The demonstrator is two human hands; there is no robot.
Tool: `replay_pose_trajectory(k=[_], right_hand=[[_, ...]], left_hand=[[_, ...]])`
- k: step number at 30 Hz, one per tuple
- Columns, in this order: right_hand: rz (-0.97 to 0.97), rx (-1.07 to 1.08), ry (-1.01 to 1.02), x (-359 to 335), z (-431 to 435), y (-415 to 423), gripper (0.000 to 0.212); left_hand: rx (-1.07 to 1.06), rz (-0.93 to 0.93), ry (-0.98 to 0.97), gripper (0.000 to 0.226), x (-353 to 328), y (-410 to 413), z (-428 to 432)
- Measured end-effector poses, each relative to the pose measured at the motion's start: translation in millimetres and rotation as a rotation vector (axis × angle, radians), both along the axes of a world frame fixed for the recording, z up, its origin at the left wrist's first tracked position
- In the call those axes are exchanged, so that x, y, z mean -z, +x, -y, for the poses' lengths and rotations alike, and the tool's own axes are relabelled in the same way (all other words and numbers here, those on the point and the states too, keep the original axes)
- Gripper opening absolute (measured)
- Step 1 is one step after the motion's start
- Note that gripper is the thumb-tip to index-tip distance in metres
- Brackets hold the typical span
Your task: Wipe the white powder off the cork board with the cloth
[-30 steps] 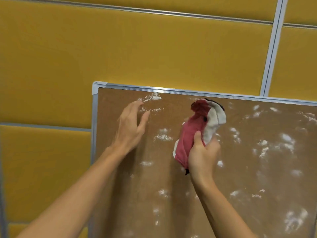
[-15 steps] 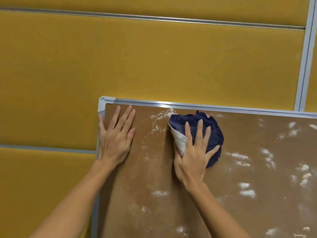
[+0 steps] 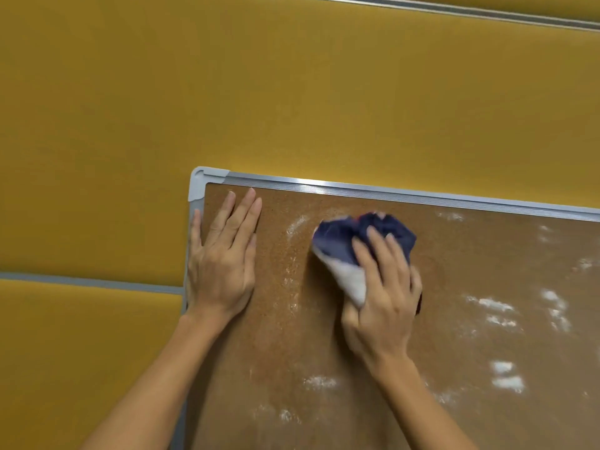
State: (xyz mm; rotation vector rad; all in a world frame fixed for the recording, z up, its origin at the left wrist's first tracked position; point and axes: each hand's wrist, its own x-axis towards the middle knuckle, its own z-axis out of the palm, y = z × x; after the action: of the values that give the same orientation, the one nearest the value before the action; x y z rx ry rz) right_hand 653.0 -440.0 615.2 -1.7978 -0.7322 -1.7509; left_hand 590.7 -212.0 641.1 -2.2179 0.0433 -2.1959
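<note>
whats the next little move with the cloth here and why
Probably slide the cloth a little left and down under the right hand, over the pale powder streak between it and the left hand. That streak is the nearest residue, and the left hand lies flat on the cork board, bracing it. Thicker patches to the right can follow.

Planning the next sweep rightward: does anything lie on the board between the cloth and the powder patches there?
Nothing visible does. The right hand presses the cloth on the cork board; only bare cork lies between it and the white powder rightward. The left hand rests flat on the opposite side.
</note>
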Motion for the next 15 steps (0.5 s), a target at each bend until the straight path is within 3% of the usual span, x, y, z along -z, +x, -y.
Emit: replay_pose_trajectory(k=[3,6,8,10,13,15], right_hand=[[-0.063,0.007,0.069,-41.7,-35.6,-10.2,0.064],[-0.002,-0.047,-0.227,-6.1,-62.1,-24.6,0.070],[0.034,-0.041,-0.309,33.3,-46.5,-24.7,0.070],[0.067,-0.023,-0.221,41.1,-21.8,-15.3,0.065],[0.003,0.049,-0.006,-4.6,-20.8,-5.8,0.060],[-0.041,0.090,0.025,-29.4,-43.3,-14.0,0.063]], left_hand=[[0.020,-0.010,-0.005,0.051,0.5,0.0,-0.9],[0.058,-0.017,0.030,0.049,1.4,0.5,-7.3],[0.049,-0.009,0.068,0.045,2.5,-0.8,-12.3],[0.067,-0.020,0.072,0.048,2.4,-2.5,-13.2],[0.046,-0.019,0.061,0.054,3.2,-3.2,-10.1],[0.020,-0.002,0.057,0.057,5.3,-1.9,-9.9]])
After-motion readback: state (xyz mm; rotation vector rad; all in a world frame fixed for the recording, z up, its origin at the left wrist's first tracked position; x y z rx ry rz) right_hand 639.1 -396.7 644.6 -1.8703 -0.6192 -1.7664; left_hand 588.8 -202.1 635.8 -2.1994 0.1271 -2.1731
